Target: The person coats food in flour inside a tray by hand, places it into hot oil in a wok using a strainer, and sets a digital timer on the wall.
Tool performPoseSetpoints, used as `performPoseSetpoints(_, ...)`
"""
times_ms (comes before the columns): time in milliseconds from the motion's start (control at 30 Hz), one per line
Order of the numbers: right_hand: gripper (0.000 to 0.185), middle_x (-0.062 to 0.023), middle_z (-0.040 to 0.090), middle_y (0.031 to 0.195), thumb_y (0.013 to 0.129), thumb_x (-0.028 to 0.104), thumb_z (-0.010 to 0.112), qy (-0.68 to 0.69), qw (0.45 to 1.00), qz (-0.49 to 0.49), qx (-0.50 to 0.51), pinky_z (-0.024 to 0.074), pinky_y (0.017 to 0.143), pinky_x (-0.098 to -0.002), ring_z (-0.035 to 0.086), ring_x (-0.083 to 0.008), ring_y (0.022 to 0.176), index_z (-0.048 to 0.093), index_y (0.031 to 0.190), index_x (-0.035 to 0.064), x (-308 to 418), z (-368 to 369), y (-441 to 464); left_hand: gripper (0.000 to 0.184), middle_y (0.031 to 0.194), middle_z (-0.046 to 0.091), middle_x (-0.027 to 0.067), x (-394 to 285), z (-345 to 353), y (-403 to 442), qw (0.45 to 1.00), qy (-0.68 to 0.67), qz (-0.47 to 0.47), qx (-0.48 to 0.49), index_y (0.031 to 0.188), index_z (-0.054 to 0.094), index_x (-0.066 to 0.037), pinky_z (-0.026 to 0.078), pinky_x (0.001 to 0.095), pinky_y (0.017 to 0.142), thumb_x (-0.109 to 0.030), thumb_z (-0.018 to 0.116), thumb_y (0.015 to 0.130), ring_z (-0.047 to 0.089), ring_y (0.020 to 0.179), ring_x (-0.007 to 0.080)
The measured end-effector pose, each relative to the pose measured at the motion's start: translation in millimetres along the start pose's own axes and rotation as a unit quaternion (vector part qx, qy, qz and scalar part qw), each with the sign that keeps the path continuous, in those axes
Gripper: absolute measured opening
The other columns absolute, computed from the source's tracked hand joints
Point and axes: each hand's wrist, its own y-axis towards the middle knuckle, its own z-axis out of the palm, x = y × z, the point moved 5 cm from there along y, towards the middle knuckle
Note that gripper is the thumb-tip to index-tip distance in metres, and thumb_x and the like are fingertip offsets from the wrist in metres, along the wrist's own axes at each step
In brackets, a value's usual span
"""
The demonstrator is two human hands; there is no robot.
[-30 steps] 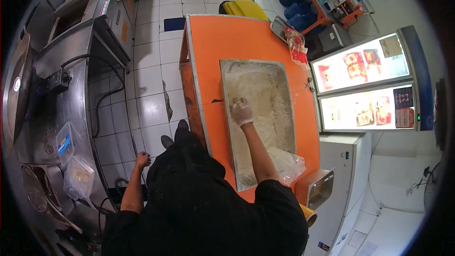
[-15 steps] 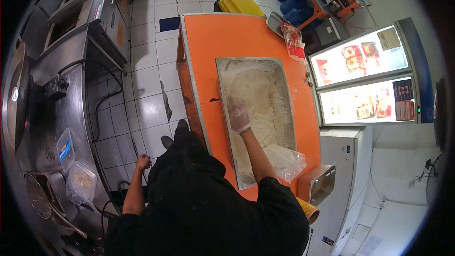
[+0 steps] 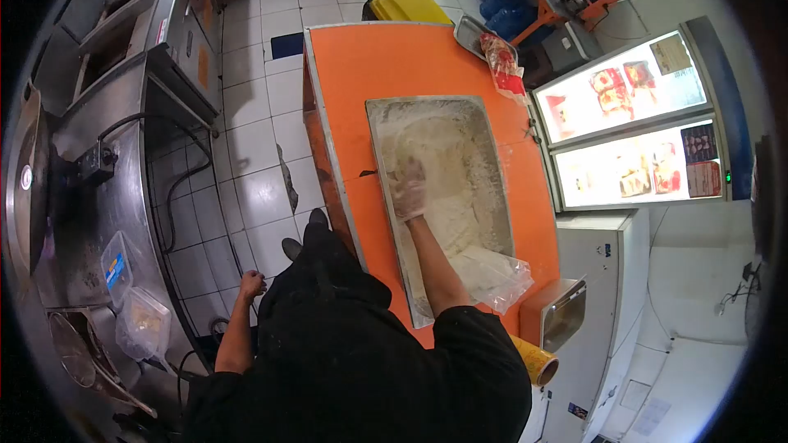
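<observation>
Pale powder (image 3: 447,148) lay in the metal tray (image 3: 502,172), between the left and right edges of the orange table (image 3: 394,57). Outside the table's left edge hung the bare left hand (image 3: 253,284), fingers curled; whether they met, I could not tell. The gloved right hand (image 3: 412,189) was at the powder near the tray's left wall, too blurred to show whether its fingers were apart or together. A brisk sweep could have flung powder over that wall; the clear plastic bag (image 3: 497,279), draped across the tray's near right corner, could have slid in if the arm (image 3: 439,262) caught it. Neither the blue label (image 3: 115,269), far left, nor the dark notice (image 3: 699,143), far right, was readable.
</observation>
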Motion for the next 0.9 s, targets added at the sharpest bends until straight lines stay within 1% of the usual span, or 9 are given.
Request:
performPoseSetpoints(67, 0.062, -0.0268, 0.038, 0.131, 0.076, 0.031, 0.057, -0.014, 0.985, -0.151, 0.088, 0.0275, 0.102, -0.0487, 0.034, -0.0405, 0.123, 0.043, 0.127, -0.0012, 22, 7, 15, 0.012, 0.063, 0.056, 0.0096, -5, 1, -5, 1.0, 0.006, 0.016, 0.005, 0.087, 0.054, 0.0, 0.043, 0.0288, 0.039, -0.011, 0.05, 0.084, 0.056, 0.048, 0.0192)
performPoseSetpoints(167, 0.054, -0.0282, 0.042, 0.126, 0.074, 0.027, 0.057, -0.103, 0.958, -0.237, 0.125, 0.0293, 0.1, -0.0502, 0.038, -0.0407, 0.12, 0.049, 0.119, -0.0014, 42, 0, 37, 0.011, 0.063, 0.056, 0.0095, -9, -3, -6, 1.0, 0.007, 0.019, -0.003, 0.087, 0.054, 0.0, 0.043, 0.0287, 0.038, -0.011, 0.05, 0.084, 0.056, 0.047, 0.0193)
performPoseSetpoints(267, 0.05, -0.0282, 0.041, 0.126, 0.075, 0.025, 0.055, -0.078, 0.942, -0.206, 0.253, 0.032, 0.097, -0.0497, 0.039, -0.0413, 0.118, 0.049, 0.118, 0.0003, 11, 36, 27, 0.011, 0.063, 0.056, 0.0092, 0, -8, 1, 1.0, -0.001, 0.02, -0.002, 0.087, 0.053, -0.001, 0.043, 0.0285, 0.039, -0.01, 0.05, 0.083, 0.056, 0.047, 0.0189)
performPoseSetpoints(367, 0.057, -0.0248, 0.033, 0.134, 0.08, 0.022, 0.048, -0.067, 0.963, -0.134, 0.222, 0.03, 0.098, -0.0499, 0.03, -0.0385, 0.125, 0.034, 0.132, 0.0063, -2, 27, -3, 0.012, 0.062, 0.056, 0.0092, -11, -11, -11, 1.0, -0.02, 0.019, -0.014, 0.088, 0.054, -0.001, 0.044, 0.0283, 0.039, -0.01, 0.049, 0.083, 0.056, 0.048, 0.0185)
performPoseSetpoints(500, 0.059, -0.0218, 0.031, 0.136, 0.081, 0.032, 0.047, -0.135, 0.947, -0.169, 0.238, 0.0253, 0.101, -0.0513, 0.032, -0.0387, 0.124, 0.034, 0.134, 0.0068, 13, -17, -36, 0.012, 0.062, 0.056, 0.0094, 8, -18, 1, 0.999, -0.032, 0.025, -0.027, 0.088, 0.055, 0.0, 0.044, 0.0284, 0.039, -0.01, 0.049, 0.083, 0.056, 0.048, 0.0186)
performPoseSetpoints(567, 0.065, -0.0172, 0.032, 0.138, 0.081, 0.039, 0.047, -0.179, 0.901, -0.278, 0.28, 0.0207, 0.103, -0.0509, 0.03, -0.0387, 0.126, 0.031, 0.137, 0.0092, 14, -26, -41, 0.013, 0.063, 0.056, 0.0095, 18, -17, 7, 1.0, -0.013, -0.006, -0.009, 0.088, 0.055, 0.0, 0.044, 0.0287, 0.039, -0.011, 0.049, 0.083, 0.056, 0.048, 0.0189)
performPoseSetpoints(700, 0.067, -0.0135, 0.031, 0.139, 0.082, 0.044, 0.047, -0.168, 0.911, -0.268, 0.264, 0.0189, 0.104, -0.052, 0.027, -0.0356, 0.128, 0.03, 0.138, 0.0117, 12, -12, -15, 0.013, 0.063, 0.056, 0.0095, 18, -14, 6, 1.0, 0.003, -0.005, 0.001, 0.088, 0.054, 0.0, 0.044, 0.029, 0.039, -0.011, 0.049, 0.083, 0.056, 0.047, 0.019)
performPoseSetpoints(767, 0.065, -0.0202, 0.033, 0.136, 0.082, 0.049, 0.047, -0.076, 0.99, -0.074, 0.097, 0.0213, 0.103, -0.0535, 0.032, -0.0369, 0.124, 0.034, 0.136, 0.0134, 2, 5, -7, 0.013, 0.062, 0.056, 0.0091, 9, -10, 0, 1.0, 0.005, -0.005, 0.001, 0.088, 0.054, 0.0, 0.044, 0.0292, 0.039, -0.012, 0.049, 0.084, 0.056, 0.047, 0.019)
performPoseSetpoints(900, 0.06, -0.0193, 0.038, 0.132, 0.084, 0.045, 0.046, -0.184, 0.975, -0.081, 0.091, 0.0242, 0.102, -0.0512, 0.038, -0.0357, 0.119, 0.038, 0.134, 0.0121, 11, 11, -9, 0.018, 0.067, 0.058, 0.0116, -4, -6, 2, 1.0, 0.007, 0.013, 0.004, 0.095, 0.054, 0.001, 0.044, 0.0298, 0.042, -0.012, 0.048, 0.085, 0.055, 0.049, 0.0181)
